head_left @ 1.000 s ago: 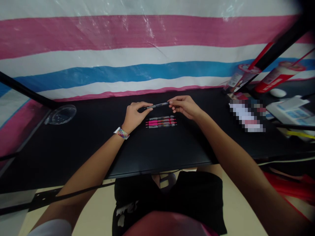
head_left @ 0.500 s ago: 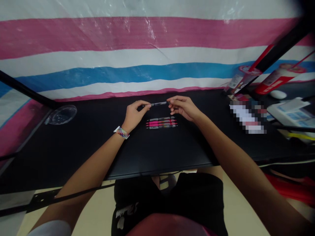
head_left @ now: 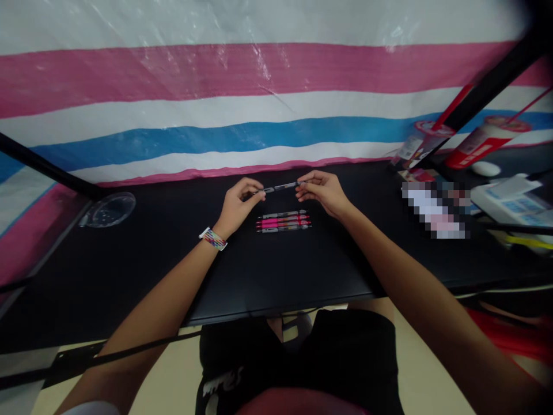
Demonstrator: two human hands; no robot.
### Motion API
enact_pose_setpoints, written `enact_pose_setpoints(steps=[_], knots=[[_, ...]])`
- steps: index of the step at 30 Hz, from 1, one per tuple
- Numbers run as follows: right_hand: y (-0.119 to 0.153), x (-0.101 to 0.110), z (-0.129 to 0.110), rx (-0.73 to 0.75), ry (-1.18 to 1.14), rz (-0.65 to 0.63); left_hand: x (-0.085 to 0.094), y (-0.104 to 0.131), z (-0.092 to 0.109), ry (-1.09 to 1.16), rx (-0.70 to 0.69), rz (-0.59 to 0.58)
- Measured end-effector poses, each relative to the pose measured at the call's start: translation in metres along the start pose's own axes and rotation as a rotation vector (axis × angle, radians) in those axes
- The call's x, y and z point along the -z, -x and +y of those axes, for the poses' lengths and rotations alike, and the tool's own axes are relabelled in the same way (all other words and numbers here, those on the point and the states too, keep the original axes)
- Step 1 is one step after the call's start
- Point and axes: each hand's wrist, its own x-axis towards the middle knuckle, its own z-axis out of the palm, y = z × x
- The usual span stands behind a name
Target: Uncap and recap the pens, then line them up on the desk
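Observation:
A dark, partly clear pen (head_left: 283, 187) is stretched between my two hands, just above the black table. Its left end is pinched by the thumb and fingers of my left hand (head_left: 239, 203), which has a colourful band at the wrist. At the pen's other end, my right hand (head_left: 325, 193) closes thumb and fingertips on it. Just nearer to me, several pens lie side by side on the table: a grey pen (head_left: 280, 215) at the back, pink pens (head_left: 283, 222) in the middle and another grey pen (head_left: 283, 229) in front.
On the left of the black table (head_left: 259, 276) lies a clear plastic lid (head_left: 113, 209). At the right stand a clear cup (head_left: 421, 143) and a red-and-white cup (head_left: 486, 141), with a white mouse (head_left: 486, 169) and papers nearby. A striped sheet (head_left: 242, 135) hangs behind.
The held pen now tilts a little, its right end higher. Both hands keep their grip on its ends. The whole view has shifted slightly, and the row of pens lies unchanged.

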Motion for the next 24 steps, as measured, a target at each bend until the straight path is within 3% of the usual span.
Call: enact_pose_setpoints(steps=[7,20,24], knots=[[-0.002,0.000,0.006,0.030,-0.027,0.024,-0.001,-0.003,-0.006,0.163,0.013,0.046],[-0.004,0.002,0.011,0.030,-0.056,0.027,0.002,-0.006,-0.014,0.055,0.031,0.065],[-0.005,0.001,0.011,0.025,-0.061,0.012,0.004,-0.007,-0.016,0.132,0.026,0.094]])
